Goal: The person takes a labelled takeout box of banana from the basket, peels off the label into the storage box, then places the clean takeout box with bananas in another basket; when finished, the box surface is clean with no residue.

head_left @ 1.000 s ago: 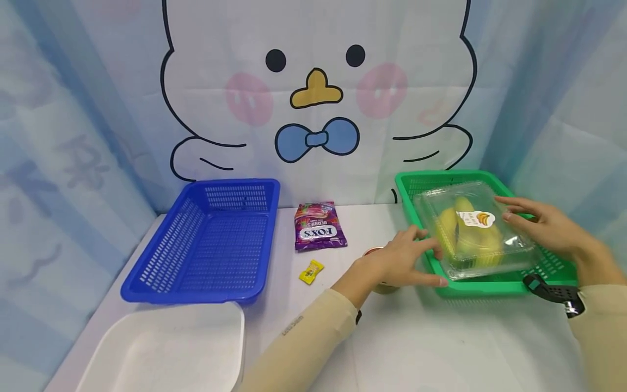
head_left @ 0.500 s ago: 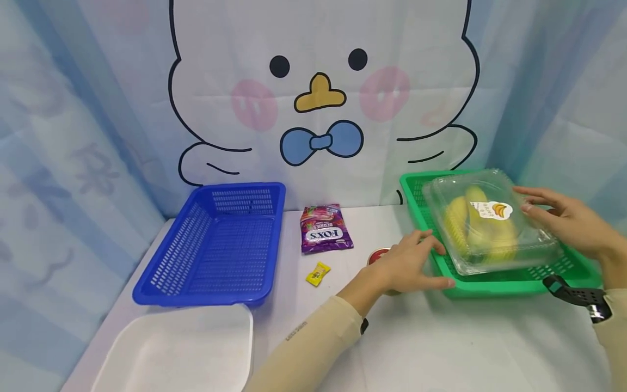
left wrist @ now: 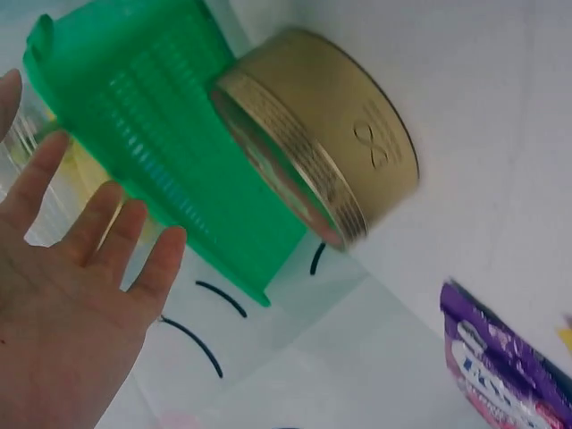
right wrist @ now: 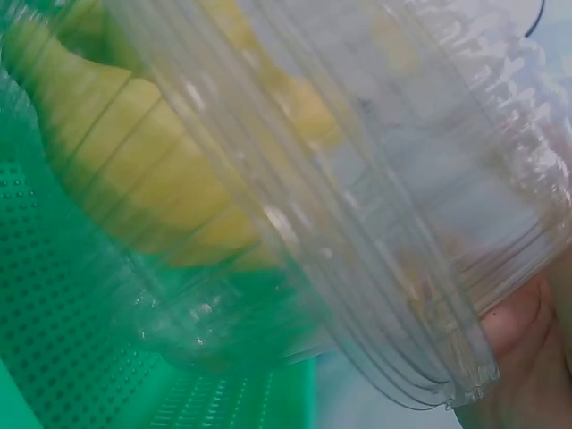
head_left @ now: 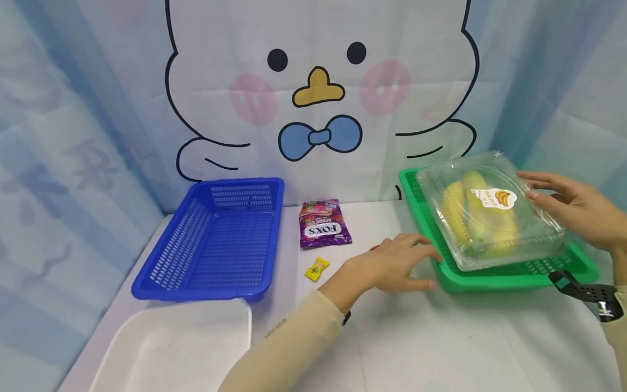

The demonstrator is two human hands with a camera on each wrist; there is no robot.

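Note:
My right hand point(head_left: 578, 207) grips the right side of a clear plastic box point(head_left: 541, 234), its thumb on the lid edge. Bananas point(head_left: 455, 212) show inside, under a white label point(head_left: 495, 198) with a banana picture. The box sits tilted at the green basket point(head_left: 490, 282), its right part raised; whether its lower edge touches the basket cannot be told. At the basket's left rim is my left hand point(head_left: 397, 265), fingers spread, holding nothing. In the left wrist view those fingers point(left wrist: 161, 268) lie near the rim. A gold round tin point(left wrist: 349, 134) stands beside the basket, mostly hidden by this hand in the head view.
A blue basket point(head_left: 272, 261) stands at the left, with a white tray point(head_left: 196, 337) in front of it. Between the baskets lie a purple Fox's candy bag point(head_left: 324, 226) and a small yellow wrapped candy point(head_left: 317, 269). A curtain point(head_left: 318, 174) hangs behind the table.
The box of bananas has risen and tilted more, with my right hand lifting its right side. My left hand has drawn slightly left from the basket rim.

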